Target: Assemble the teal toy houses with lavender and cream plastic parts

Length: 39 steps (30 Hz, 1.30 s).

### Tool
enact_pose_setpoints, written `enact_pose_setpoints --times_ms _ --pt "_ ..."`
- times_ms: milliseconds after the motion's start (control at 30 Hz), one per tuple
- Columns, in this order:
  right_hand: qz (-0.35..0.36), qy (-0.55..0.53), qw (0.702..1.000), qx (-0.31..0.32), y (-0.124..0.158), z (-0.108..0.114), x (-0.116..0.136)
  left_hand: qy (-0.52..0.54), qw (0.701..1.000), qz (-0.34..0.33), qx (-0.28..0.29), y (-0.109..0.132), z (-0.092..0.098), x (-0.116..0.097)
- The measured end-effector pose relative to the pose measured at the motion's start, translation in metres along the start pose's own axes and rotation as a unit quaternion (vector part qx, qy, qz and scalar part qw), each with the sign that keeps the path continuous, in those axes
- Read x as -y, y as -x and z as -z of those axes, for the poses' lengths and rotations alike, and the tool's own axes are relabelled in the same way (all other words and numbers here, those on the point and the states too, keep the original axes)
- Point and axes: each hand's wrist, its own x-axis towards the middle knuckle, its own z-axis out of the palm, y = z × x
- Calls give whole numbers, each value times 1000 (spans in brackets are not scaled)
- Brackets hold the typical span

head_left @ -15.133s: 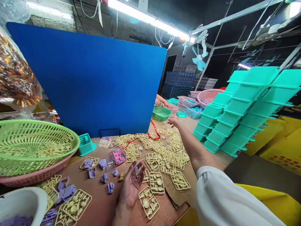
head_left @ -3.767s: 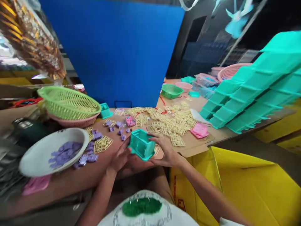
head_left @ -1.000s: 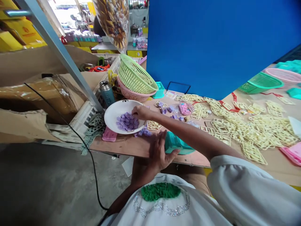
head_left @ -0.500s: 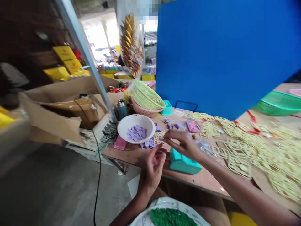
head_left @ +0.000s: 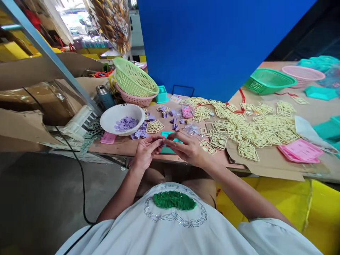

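- The left hand [head_left: 146, 151] has its thumb and finger pinched on a small purple plastic piece [head_left: 162, 142], near the front edge of the brown table [head_left: 119, 146].
- The right hand [head_left: 187, 148] has bent fingers, and its tips come up to the same piece. I cannot tell if it is pinching too, because the fingers hide that spot.
- A blue-green plastic box [head_left: 168, 150] is on the table just behind the fingers, and the hands cover part of it.
- To the left is a round white bowl [head_left: 106, 122] with flat purple plastic bits [head_left: 126, 124] inside. More purple bits lie right beside it.
- A flat pink plastic square [head_left: 108, 138] is by the bowl, at the table's edge.
- Behind the bowl, a light green plastic basket [head_left: 124, 77] sits tilted in a pink plastic basket [head_left: 136, 100].
- To the right is a big, messy pile of cream plastic frames [head_left: 257, 127].
- A big blue board [head_left: 207, 46] stands up at the back.
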Motion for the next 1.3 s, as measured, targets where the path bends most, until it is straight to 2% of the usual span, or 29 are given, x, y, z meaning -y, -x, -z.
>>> enact_pose_setpoints --times_ms 67,100,167,200,233,300,367,400,433,533,667,733,833,900,1000,1133,1300 --pt "-10 7 1000 11 5 4 6 -24 999 2 28 0 -3 3" --pt "-40 -3 999 7 7 5 7 -41 998 -6 37 -1 -3 5" --pt "-162 -61 985 -9 6 7 6 -98 992 -65 32 -8 3 10" --pt "-244 -112 963 -9 5 7 4 -142 983 -116 24 -14 8 13" --pt "-328 -175 928 -1 2 7 -1 -194 966 -169 18 -21 14 18" --pt "-467 -305 829 44 -6 7 -13 -298 922 -247 25 -38 29 31" --pt "-544 -384 740 93 -14 5 -27 -370 890 -261 56 -53 39 49" --pt "-567 -393 715 109 -17 3 -34 -394 879 -262 65 -59 42 59" --pt "-585 -388 702 119 -20 0 -39 -410 869 -268 66 -63 43 68" --pt "-619 -321 701 150 -25 -6 -50 -430 846 -312 35 -68 36 89" --pt "-606 -155 747 224 -31 -7 -50 -418 837 -352 6 -67 24 97" --pt "-568 -58 781 253 -36 -6 -48 -412 839 -354 4 -67 22 97" --pt "-476 57 838 261 -40 -4 -49 -411 845 -342 7 -67 22 97" --pt "-432 90 858 264 -38 -4 -51 -413 849 -331 0 -66 23 98" --pt "-433 87 853 277 -30 -9 -55 -418 850 -319 -14 -65 22 100" --pt "-486 72 826 277 -22 -18 -61 -414 850 -326 -20 -65 20 102" --pt "-516 75 803 290 -28 -22 -60 -404 857 -320 -21 -66 19 104"
